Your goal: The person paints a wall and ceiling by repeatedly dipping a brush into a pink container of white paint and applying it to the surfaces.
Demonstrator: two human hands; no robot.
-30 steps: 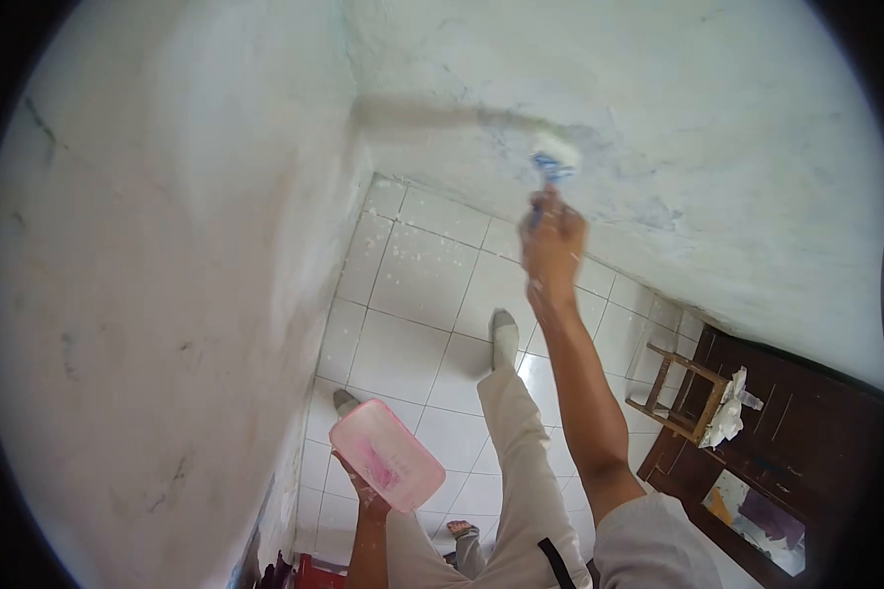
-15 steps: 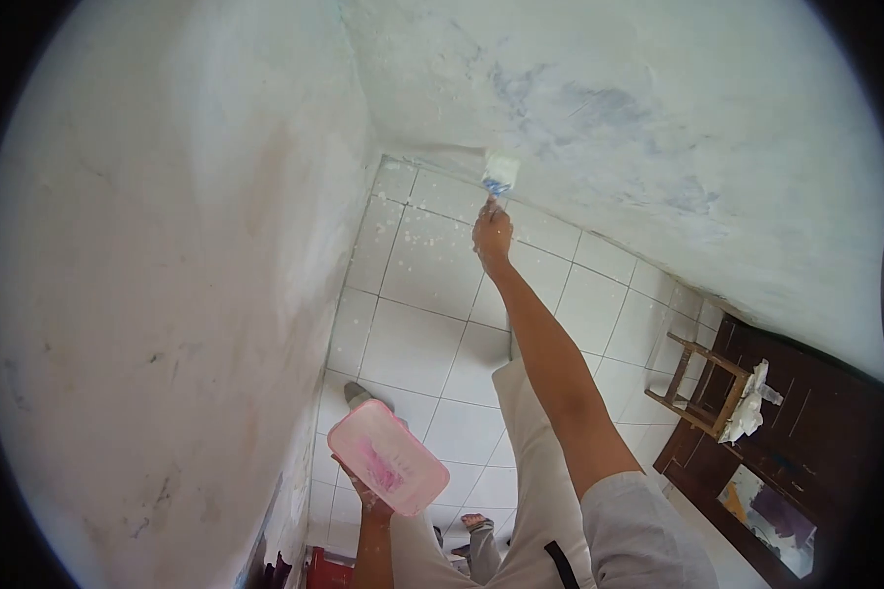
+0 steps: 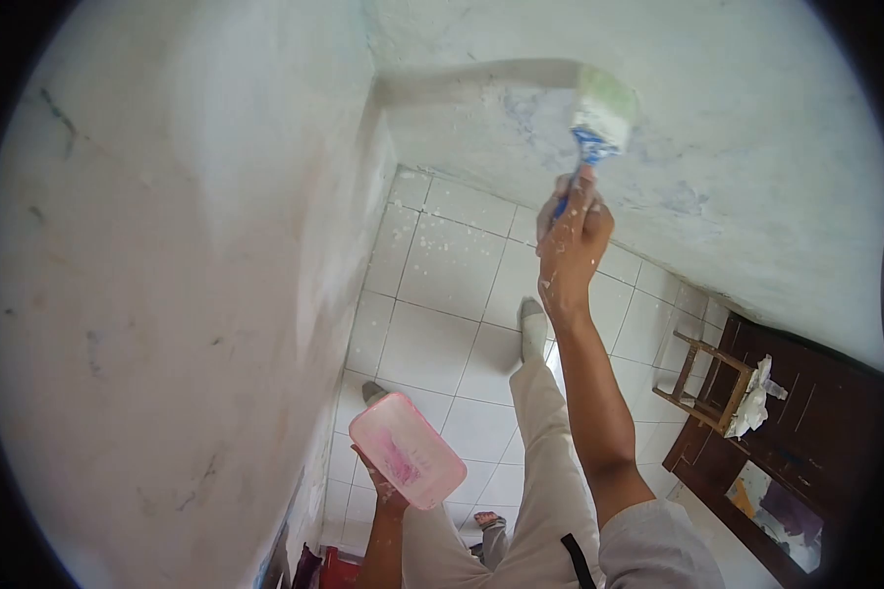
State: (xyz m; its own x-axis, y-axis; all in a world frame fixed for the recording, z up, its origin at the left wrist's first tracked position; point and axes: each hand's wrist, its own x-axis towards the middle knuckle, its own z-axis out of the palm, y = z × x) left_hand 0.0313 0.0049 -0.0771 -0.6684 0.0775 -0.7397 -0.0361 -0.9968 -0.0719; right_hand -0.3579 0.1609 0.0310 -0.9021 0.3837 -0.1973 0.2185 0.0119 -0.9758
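Observation:
My right hand (image 3: 572, 236) is closed around the blue handle of a paintbrush (image 3: 604, 113). Its wide bristles carry whitish paint and point up against the patchy wall (image 3: 737, 128) on the right; slight motion blur hides whether they touch. A shadow of the brush falls on the wall to its left. Low in the view, my left hand (image 3: 385, 481) grips a pink plastic tub (image 3: 413, 447) from its left side and below. Darker pink smears show on the tub's inside. White specks dot my right hand.
A second wall (image 3: 187, 275) meets the painted one at a corner. White floor tiles (image 3: 452, 260) bear paint spots. A wooden stool (image 3: 707, 383) with white cloth or plastic stands by a dark brown door (image 3: 805, 412). Another person's foot (image 3: 486, 520) shows below.
My right hand has moved up and to the right with the paintbrush, higher along the wall. My right foot now shows on the tiles. The tub appears slightly farther right.

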